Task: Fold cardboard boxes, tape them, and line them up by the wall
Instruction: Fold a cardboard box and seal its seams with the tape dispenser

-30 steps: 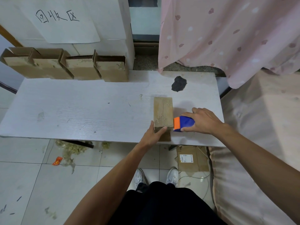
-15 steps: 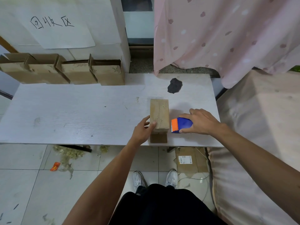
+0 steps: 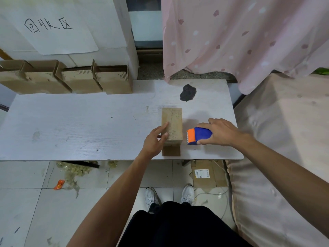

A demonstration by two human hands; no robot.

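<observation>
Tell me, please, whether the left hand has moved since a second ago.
Yes. The left hand slid from the box's near end to its left side; the box kept its place by the dark stain.

**A:** Where does the camera sit?

**B:** On the person's head. It is the single view, facing forward and tilted steeply down over the bench (image 3: pixel 71 122).

**A:** How near is it?

**B:** Close, at arm's reach. Both forearms run in from the bottom edge. The left grip (image 3: pixel 154 139) and right grip (image 3: pixel 220 133) lie just right of centre, at the cardboard box (image 3: pixel 172 125) and the tape dispenser (image 3: pixel 199 135).

**A:** How much does it take in?

**B:** A lot, since the lens is wide. The wall (image 3: pixel 110 24) and curtain (image 3: pixel 240 36) fill the top, the bed (image 3: pixel 284 139) fills the right, and the floor (image 3: pixel 26 202) and the person's own shoes (image 3: pixel 151 195) lie along the bottom.
</observation>
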